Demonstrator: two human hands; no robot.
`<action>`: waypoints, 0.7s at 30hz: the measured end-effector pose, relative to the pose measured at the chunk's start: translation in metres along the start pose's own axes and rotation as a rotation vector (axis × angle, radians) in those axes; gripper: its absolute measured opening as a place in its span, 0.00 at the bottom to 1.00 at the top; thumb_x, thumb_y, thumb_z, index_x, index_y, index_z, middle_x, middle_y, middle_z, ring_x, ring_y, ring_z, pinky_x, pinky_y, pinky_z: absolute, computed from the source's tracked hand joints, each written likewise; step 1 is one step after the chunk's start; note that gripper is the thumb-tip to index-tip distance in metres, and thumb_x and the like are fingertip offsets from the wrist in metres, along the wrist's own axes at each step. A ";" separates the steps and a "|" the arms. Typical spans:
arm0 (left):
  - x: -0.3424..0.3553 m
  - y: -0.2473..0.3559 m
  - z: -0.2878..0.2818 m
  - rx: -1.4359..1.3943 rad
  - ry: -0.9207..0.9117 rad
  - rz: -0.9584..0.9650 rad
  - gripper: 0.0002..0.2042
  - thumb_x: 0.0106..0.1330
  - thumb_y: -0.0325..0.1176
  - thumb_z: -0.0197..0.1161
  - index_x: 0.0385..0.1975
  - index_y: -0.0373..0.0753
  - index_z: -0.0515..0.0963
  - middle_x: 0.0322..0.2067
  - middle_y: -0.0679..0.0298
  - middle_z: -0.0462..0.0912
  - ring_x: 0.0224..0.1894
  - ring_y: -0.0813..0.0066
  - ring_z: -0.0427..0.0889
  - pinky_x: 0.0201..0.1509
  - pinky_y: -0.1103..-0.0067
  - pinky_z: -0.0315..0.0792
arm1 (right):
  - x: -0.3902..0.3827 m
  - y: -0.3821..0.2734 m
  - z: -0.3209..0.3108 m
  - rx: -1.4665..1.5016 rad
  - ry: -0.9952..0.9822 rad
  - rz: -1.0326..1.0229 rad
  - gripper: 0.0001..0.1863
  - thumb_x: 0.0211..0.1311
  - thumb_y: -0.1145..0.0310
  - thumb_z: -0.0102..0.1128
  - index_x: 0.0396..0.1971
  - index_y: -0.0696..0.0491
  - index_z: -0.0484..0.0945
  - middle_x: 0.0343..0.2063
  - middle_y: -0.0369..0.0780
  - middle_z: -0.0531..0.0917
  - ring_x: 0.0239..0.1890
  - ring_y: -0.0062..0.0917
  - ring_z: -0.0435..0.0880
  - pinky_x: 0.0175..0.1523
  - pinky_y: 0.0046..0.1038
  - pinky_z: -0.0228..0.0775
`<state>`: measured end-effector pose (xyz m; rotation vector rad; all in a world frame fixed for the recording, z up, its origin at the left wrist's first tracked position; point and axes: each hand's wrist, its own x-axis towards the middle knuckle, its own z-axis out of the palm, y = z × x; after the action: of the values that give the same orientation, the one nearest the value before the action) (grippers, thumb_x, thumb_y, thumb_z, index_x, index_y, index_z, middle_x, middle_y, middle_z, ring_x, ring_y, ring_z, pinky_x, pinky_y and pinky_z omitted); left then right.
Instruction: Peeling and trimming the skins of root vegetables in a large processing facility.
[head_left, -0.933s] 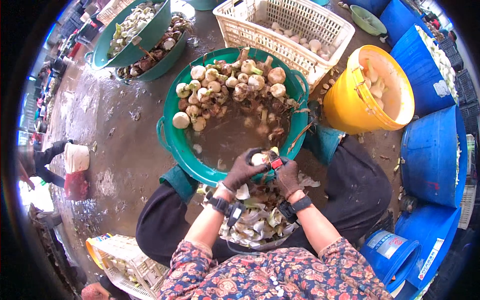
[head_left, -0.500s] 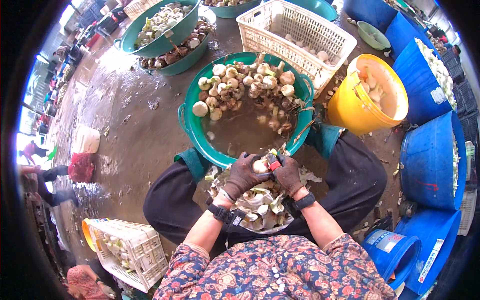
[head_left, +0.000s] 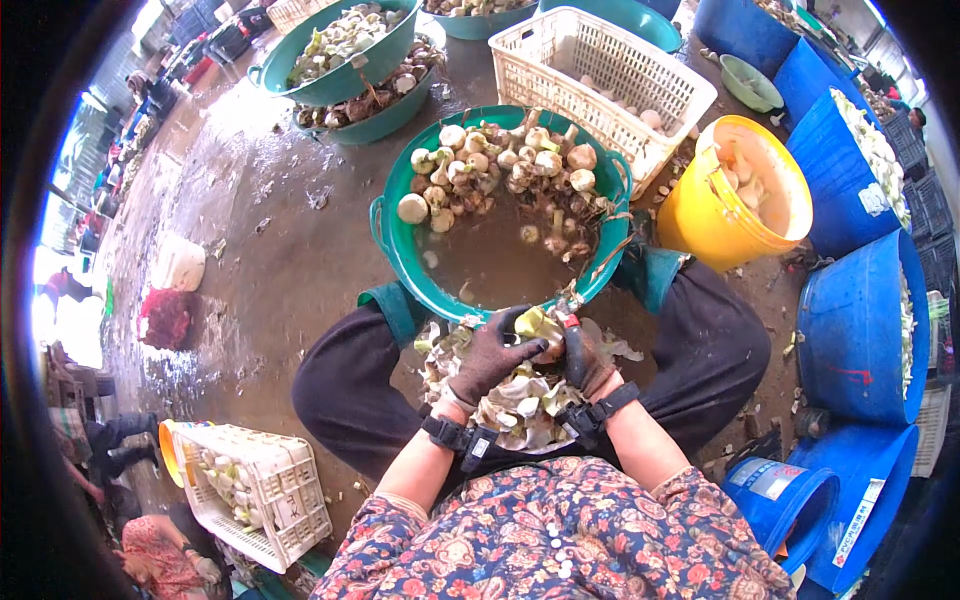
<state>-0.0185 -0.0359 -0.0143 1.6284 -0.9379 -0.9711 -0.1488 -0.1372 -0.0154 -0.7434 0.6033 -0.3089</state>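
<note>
My left hand point(head_left: 490, 358), in a dark brown glove, is closed around a pale garlic bulb point(head_left: 543, 336) with a greenish top. My gloved right hand point(head_left: 588, 362) is closed at the bulb's right side on a small red-handled tool point(head_left: 569, 321); its blade is hidden. Both hands are just over the near rim of a round green tub point(head_left: 382, 240). In that tub, unpeeled garlic bulbs point(head_left: 470, 165) with roots and stems lie in muddy brown water. A heap of pale peelings point(head_left: 520, 405) lies below my hands, between my knees.
A yellow bucket point(head_left: 735, 220) with pale bulbs stands right of the tub, and a white crate point(head_left: 600, 100) behind it. Blue barrels point(head_left: 850, 330) line the right side. Green basins point(head_left: 350, 85) sit far left, and another crate point(head_left: 285, 500) near left. The floor point(head_left: 270, 270) is wet.
The bulb has been turned so its greenish top faces up. My right hand and the red-handled tool have moved slightly right, away from its middle. The whole view has shifted slightly.
</note>
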 end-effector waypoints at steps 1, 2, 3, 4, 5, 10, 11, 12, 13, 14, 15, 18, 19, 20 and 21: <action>0.001 -0.009 0.003 0.021 0.096 0.044 0.24 0.51 0.33 0.68 0.47 0.31 0.71 0.42 0.58 0.78 0.43 0.74 0.77 0.48 0.79 0.70 | 0.005 0.001 -0.004 0.139 0.156 0.186 0.16 0.56 0.63 0.59 0.41 0.57 0.74 0.35 0.36 0.81 0.32 0.20 0.79 0.35 0.23 0.71; 0.002 -0.008 0.002 0.021 0.095 0.044 0.24 0.51 0.33 0.68 0.47 0.31 0.71 0.42 0.58 0.78 0.43 0.74 0.77 0.48 0.79 0.70 | 0.010 0.006 -0.013 0.140 0.157 0.186 0.16 0.56 0.63 0.59 0.41 0.57 0.74 0.35 0.36 0.81 0.32 0.20 0.79 0.35 0.23 0.71; 0.002 -0.005 0.001 0.125 0.019 0.026 0.20 0.52 0.33 0.67 0.44 0.31 0.73 0.39 0.59 0.79 0.40 0.74 0.78 0.46 0.79 0.71 | 0.016 0.014 -0.025 -0.091 0.120 0.207 0.15 0.54 0.65 0.60 0.40 0.57 0.74 0.33 0.36 0.80 0.31 0.20 0.78 0.33 0.22 0.70; 0.003 -0.003 0.000 0.229 -0.057 0.007 0.17 0.52 0.32 0.67 0.40 0.31 0.75 0.35 0.61 0.81 0.37 0.75 0.79 0.44 0.79 0.71 | 0.022 0.023 -0.035 -0.322 0.084 0.227 0.14 0.53 0.67 0.61 0.38 0.57 0.74 0.31 0.36 0.80 0.29 0.19 0.77 0.31 0.22 0.68; -0.001 0.009 0.000 0.252 -0.042 -0.007 0.12 0.53 0.31 0.65 0.35 0.31 0.78 0.30 0.63 0.82 0.33 0.77 0.79 0.41 0.79 0.72 | 0.021 0.029 -0.029 -0.639 0.099 -0.046 0.14 0.55 0.66 0.59 0.38 0.58 0.74 0.27 0.36 0.78 0.29 0.20 0.75 0.33 0.23 0.67; 0.001 -0.013 -0.008 -0.480 0.046 -0.382 0.12 0.61 0.32 0.58 0.40 0.31 0.76 0.36 0.63 0.79 0.37 0.79 0.77 0.42 0.81 0.71 | 0.008 0.005 -0.013 -0.441 -0.152 -0.123 0.14 0.57 0.72 0.55 0.44 0.57 0.72 0.41 0.37 0.76 0.44 0.20 0.73 0.51 0.22 0.64; -0.001 -0.015 -0.010 -0.541 0.049 -0.284 0.12 0.63 0.33 0.56 0.42 0.31 0.74 0.38 0.62 0.79 0.39 0.78 0.76 0.44 0.81 0.70 | 0.003 0.000 -0.013 -0.347 -0.140 -0.076 0.16 0.56 0.73 0.56 0.45 0.57 0.71 0.42 0.36 0.76 0.44 0.20 0.73 0.52 0.22 0.64; -0.003 -0.017 -0.014 -0.601 0.052 -0.183 0.13 0.64 0.33 0.55 0.44 0.31 0.73 0.40 0.62 0.78 0.41 0.78 0.75 0.46 0.81 0.69 | -0.002 -0.005 -0.011 -0.255 -0.127 -0.033 0.18 0.54 0.73 0.57 0.47 0.57 0.71 0.42 0.35 0.76 0.45 0.20 0.73 0.53 0.22 0.64; -0.006 -0.060 -0.022 -0.687 0.100 -0.129 0.15 0.67 0.32 0.50 0.49 0.32 0.69 0.44 0.62 0.76 0.46 0.76 0.74 0.51 0.81 0.67 | -0.003 -0.001 -0.002 -0.253 -0.155 -0.026 0.18 0.54 0.73 0.57 0.47 0.57 0.71 0.42 0.35 0.76 0.45 0.20 0.73 0.53 0.22 0.64; -0.004 -0.060 -0.018 -0.695 0.088 -0.135 0.15 0.67 0.32 0.50 0.49 0.32 0.69 0.44 0.62 0.76 0.46 0.76 0.74 0.51 0.81 0.67 | -0.005 0.002 -0.007 -0.261 -0.137 -0.042 0.21 0.52 0.72 0.59 0.48 0.55 0.71 0.43 0.37 0.75 0.47 0.22 0.72 0.54 0.24 0.63; -0.006 -0.052 -0.016 -0.261 0.151 0.103 0.16 0.67 0.34 0.50 0.51 0.33 0.68 0.45 0.63 0.75 0.46 0.75 0.74 0.52 0.80 0.67 | -0.007 0.003 -0.009 -0.270 -0.124 -0.057 0.23 0.50 0.71 0.61 0.49 0.54 0.71 0.43 0.38 0.75 0.49 0.25 0.72 0.54 0.26 0.63; -0.006 -0.037 -0.013 -0.676 0.123 -0.057 0.18 0.67 0.37 0.50 0.53 0.36 0.68 0.47 0.64 0.75 0.47 0.77 0.74 0.52 0.82 0.67 | -0.010 0.002 0.004 -1.070 -0.069 -0.572 0.25 0.46 0.69 0.63 0.49 0.48 0.73 0.45 0.42 0.74 0.53 0.33 0.69 0.56 0.30 0.63; -0.005 -0.037 -0.017 -0.634 0.091 -0.193 0.18 0.67 0.38 0.51 0.53 0.36 0.68 0.47 0.65 0.75 0.47 0.79 0.74 0.51 0.83 0.68 | -0.007 0.005 0.008 -1.302 -0.052 -0.702 0.22 0.46 0.70 0.61 0.46 0.46 0.75 0.45 0.45 0.74 0.53 0.40 0.67 0.55 0.33 0.62; -0.004 -0.036 -0.018 -0.595 0.060 -0.324 0.18 0.66 0.38 0.51 0.52 0.37 0.68 0.47 0.65 0.75 0.47 0.80 0.74 0.50 0.84 0.68 | -0.005 0.006 0.008 -1.304 -0.053 -0.704 0.22 0.46 0.70 0.61 0.46 0.46 0.75 0.45 0.45 0.74 0.53 0.40 0.67 0.55 0.33 0.62; -0.005 -0.037 -0.017 -0.596 0.063 -0.321 0.18 0.66 0.38 0.51 0.52 0.37 0.68 0.47 0.65 0.75 0.47 0.80 0.74 0.50 0.84 0.68 | -0.004 0.007 0.008 -1.271 -0.011 -0.641 0.20 0.46 0.71 0.60 0.44 0.48 0.76 0.43 0.46 0.74 0.51 0.40 0.68 0.54 0.33 0.63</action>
<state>0.0001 -0.0172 -0.0461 1.2985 -0.2925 -1.2634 -0.1463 -0.1256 -0.0142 -2.1781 0.4933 -0.5010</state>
